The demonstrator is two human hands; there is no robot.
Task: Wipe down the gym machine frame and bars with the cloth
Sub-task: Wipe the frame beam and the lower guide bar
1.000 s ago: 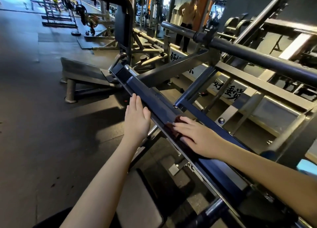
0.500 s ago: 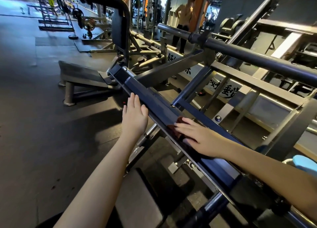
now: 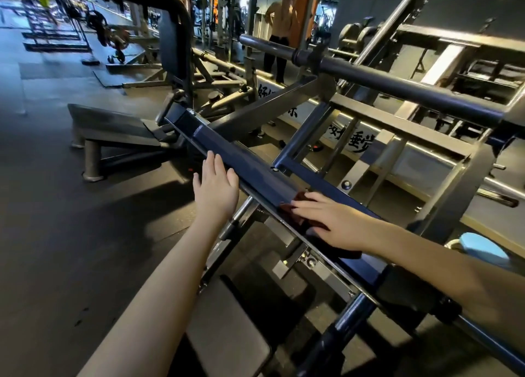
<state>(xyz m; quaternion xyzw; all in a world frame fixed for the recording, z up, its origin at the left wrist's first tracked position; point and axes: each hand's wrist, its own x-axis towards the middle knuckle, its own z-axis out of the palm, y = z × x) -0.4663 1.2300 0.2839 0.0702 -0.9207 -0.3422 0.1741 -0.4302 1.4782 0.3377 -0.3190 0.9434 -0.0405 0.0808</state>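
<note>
Under the right hand: cloth, dark red, pressed flat on the sloping blue frame beam by straight fingers, not gripped; one edge shows past the fingertips. Left hand, up the slope from the right: open, fingers straight, resting against the beam's near edge. Hazards, as I judge them: cloth sliding out from under the palm and dropping to the floor, since nothing pinches it; cloth catching on the small bolt further up the beam; left hand slipping off the edge, having no grip.

the person's left hand and right hand are bare, and both slim forearms are bare up to the picture's edge.
</note>
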